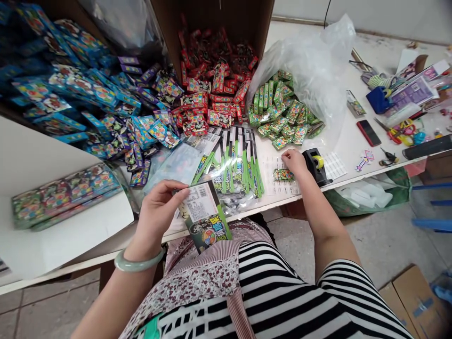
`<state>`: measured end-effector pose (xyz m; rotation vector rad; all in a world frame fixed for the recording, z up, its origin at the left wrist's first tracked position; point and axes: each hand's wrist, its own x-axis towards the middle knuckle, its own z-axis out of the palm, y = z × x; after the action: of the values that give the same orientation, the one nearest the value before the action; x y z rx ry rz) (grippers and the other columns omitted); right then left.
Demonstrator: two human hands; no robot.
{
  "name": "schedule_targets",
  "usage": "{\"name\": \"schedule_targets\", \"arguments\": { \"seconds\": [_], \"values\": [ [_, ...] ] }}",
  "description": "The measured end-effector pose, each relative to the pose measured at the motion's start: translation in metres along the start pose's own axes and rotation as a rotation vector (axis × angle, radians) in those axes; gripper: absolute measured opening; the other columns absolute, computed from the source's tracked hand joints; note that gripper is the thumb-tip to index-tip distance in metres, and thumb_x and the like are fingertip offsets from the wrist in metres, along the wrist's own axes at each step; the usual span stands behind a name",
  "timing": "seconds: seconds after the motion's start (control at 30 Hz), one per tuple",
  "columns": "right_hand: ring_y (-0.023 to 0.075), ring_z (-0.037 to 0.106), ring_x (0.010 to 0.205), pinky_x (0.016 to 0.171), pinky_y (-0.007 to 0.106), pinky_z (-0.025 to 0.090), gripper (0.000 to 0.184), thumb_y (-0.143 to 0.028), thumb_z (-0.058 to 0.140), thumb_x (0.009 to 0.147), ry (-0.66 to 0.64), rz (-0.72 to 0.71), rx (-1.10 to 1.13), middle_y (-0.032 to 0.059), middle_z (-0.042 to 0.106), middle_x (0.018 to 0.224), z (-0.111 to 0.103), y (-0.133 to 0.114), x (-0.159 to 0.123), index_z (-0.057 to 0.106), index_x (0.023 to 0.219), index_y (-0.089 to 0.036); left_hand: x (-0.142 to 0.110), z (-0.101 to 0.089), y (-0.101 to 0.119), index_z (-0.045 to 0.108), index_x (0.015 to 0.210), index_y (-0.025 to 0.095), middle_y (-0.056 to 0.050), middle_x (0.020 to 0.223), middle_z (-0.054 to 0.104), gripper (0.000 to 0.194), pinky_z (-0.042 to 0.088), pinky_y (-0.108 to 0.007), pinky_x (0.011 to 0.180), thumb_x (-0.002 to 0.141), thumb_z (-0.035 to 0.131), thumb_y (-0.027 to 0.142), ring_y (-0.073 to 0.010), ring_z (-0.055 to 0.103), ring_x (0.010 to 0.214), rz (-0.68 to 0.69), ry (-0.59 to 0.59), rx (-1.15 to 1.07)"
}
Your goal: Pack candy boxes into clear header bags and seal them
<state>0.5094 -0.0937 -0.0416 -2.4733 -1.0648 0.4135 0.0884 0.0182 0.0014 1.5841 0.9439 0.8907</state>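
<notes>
My left hand (160, 207) pinches the top corner of a printed packaging bag (208, 221) in black and green, with a white barcode label, and holds it over the table edge. My right hand (294, 162) rests at a sheet of small white stickers (270, 165), its fingers drawn together; what they grip, if anything, is too small to make out. A small green candy box (284, 174) lies on the sheet just below these fingers. Beside the right wrist stands a black tape dispenser (316, 167) with a yellow core. More of the printed bags (236, 160) lie fanned out between my hands.
Behind are heaps of blue boxes (70, 89), purple boxes (132, 155), red boxes (219, 94) and green boxes (278, 108), the green ones in a clear plastic bag (314, 61). To the right lie a phone (368, 133), scissors (399, 134) and a blue tape dispenser (379, 99).
</notes>
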Motion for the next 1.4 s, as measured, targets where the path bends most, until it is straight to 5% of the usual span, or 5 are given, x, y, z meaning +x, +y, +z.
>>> {"name": "schedule_targets", "arguments": {
  "seconds": [0.27, 0.5, 0.63, 1.17, 1.4],
  "values": [
    [0.0198, 0.059, 0.076, 0.076, 0.035, 0.049, 0.007, -0.023, 0.053, 0.086, 0.033, -0.043, 0.179, 0.0044, 0.064, 0.079, -0.033, -0.006, -0.024, 0.059, 0.083, -0.019, -0.005, 0.002, 0.009, 0.069, 0.083, 0.024, 0.0, 0.083, 0.068, 0.019, 0.049, -0.031, 0.071, 0.079, 0.079, 0.039, -0.0162, 0.061, 0.08, 0.012, -0.034, -0.024],
    [0.0178, 0.06, 0.075, 0.071, 0.031, 0.047, 0.009, -0.032, 0.063, 0.087, -0.428, -0.741, 0.526, 0.0009, 0.065, 0.081, -0.041, -0.17, -0.099, 0.064, 0.085, -0.024, -0.009, 0.015, 0.026, 0.062, 0.08, 0.019, -0.001, 0.078, 0.063, 0.024, 0.047, -0.027, 0.069, 0.083, 0.073, 0.04, -0.0137, 0.058, 0.074, 0.059, -0.127, -0.056],
    [0.0176, 0.06, 0.075, 0.069, 0.03, 0.044, 0.006, -0.026, 0.058, 0.086, -0.612, -0.849, 0.423, 0.0016, 0.067, 0.081, -0.02, -0.236, -0.113, 0.06, 0.082, -0.021, -0.016, 0.008, 0.032, 0.06, 0.084, 0.019, -0.001, 0.082, 0.062, 0.019, 0.047, -0.027, 0.072, 0.089, 0.065, 0.036, -0.0133, 0.057, 0.078, 0.075, -0.149, -0.06],
    [0.0157, 0.055, 0.067, 0.063, 0.029, 0.039, 0.004, -0.023, 0.059, 0.08, -0.677, -0.775, 0.256, -0.0008, 0.063, 0.072, 0.004, -0.253, -0.107, 0.059, 0.078, -0.02, -0.019, 0.01, 0.017, 0.056, 0.088, 0.018, 0.0, 0.084, 0.061, 0.03, 0.047, -0.025, 0.072, 0.085, 0.074, 0.042, -0.0114, 0.057, 0.078, 0.184, -0.013, 0.004],
    [0.0149, 0.059, 0.073, 0.066, 0.025, 0.047, 0.009, -0.016, 0.066, 0.076, -1.167, -0.195, 0.562, -0.0032, 0.061, 0.072, 0.028, -0.25, -0.102, 0.059, 0.079, -0.02, -0.02, 0.006, 0.026, 0.06, 0.105, 0.019, -0.003, 0.095, 0.068, 0.027, 0.054, -0.027, 0.079, 0.088, 0.07, 0.037, -0.0135, 0.066, 0.086, 0.31, -0.118, 0.139]
  ]
}}
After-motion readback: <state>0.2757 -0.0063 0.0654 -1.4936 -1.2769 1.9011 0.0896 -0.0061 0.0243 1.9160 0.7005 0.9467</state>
